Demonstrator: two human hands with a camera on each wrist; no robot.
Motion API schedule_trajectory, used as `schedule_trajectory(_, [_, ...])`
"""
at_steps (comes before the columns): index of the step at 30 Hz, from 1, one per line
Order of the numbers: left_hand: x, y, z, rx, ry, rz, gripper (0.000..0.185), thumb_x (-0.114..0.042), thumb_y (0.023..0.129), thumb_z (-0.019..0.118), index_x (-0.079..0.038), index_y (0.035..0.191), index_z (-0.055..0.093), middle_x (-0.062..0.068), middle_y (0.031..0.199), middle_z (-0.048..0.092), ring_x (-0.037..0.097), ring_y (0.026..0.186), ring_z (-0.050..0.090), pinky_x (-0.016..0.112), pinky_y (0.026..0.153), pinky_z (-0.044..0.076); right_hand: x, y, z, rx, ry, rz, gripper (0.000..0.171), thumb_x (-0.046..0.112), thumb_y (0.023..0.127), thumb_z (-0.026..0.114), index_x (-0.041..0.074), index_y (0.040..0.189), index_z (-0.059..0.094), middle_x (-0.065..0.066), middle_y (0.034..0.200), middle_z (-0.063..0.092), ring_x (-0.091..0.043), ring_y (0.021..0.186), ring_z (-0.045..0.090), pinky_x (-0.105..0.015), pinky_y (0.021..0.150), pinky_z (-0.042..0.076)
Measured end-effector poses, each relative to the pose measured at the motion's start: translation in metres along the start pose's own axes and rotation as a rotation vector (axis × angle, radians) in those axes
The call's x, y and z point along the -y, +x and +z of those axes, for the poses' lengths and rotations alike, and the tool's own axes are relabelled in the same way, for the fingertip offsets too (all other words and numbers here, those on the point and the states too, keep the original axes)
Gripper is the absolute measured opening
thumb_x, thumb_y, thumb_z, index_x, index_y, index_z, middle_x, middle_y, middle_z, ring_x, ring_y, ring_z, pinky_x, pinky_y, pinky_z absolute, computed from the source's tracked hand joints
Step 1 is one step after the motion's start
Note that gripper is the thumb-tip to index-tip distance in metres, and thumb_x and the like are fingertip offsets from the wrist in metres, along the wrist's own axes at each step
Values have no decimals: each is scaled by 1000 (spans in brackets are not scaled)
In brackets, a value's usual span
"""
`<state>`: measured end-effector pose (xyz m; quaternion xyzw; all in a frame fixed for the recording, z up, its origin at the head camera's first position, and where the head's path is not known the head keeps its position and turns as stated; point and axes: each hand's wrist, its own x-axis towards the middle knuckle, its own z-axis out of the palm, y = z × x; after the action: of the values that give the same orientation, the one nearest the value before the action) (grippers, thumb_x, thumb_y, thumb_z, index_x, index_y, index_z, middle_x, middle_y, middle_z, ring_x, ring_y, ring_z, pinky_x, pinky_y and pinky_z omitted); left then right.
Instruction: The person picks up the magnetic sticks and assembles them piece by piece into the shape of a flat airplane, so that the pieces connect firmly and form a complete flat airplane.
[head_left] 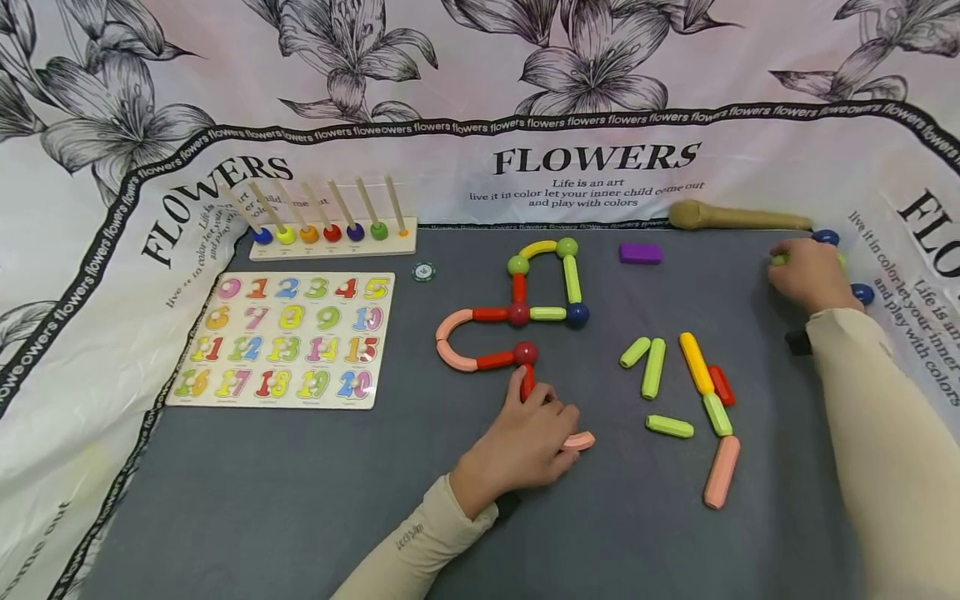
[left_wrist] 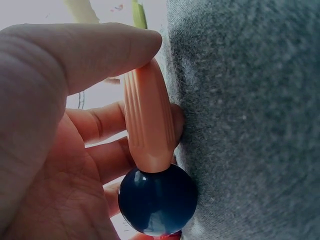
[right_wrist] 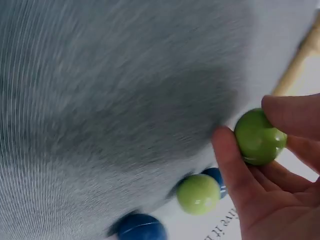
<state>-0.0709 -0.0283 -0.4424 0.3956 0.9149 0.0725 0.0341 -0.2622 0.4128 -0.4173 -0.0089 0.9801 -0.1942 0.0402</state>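
Left hand [head_left: 525, 446] pinching pink curved rod [left_wrist: 147, 120] near centre; right hand [head_left: 813, 275] pinching green ball [right_wrist: 259, 136] far right.

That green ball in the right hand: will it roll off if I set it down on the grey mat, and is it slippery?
The green ball looks perfectly round and glossy, so it would probably roll on the grey mat unless stopped. Its shiny surface suggests it may slip; the right hand pinches it between thumb and fingers. It appears hard, and likely light.
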Motion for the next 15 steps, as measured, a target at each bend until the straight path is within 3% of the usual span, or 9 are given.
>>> schedule_trajectory(6, [0, -1, 0, -11, 14, -11, 23, -41, 103, 71, -19, 110, 69, -5, 105, 72, 20, 116, 55, 63, 118, 25, 26, -9, -2, 5, 42, -4, 43, 12, 107, 53, -21, 133, 57, -46, 130, 53, -51, 101, 49, -53, 79, 41])
schedule_trajectory(15, [-3, 0, -1, 15, -16, -22, 24, -43, 102, 72, -20, 107, 67, -5, 105, 71, 19, 119, 54, 63, 120, 22, 56, -41, 5, 56, 73, -60, 44, 20, 110, 58, -13, 139, 59, -39, 132, 57, -45, 99, 53, -51, 79, 44])
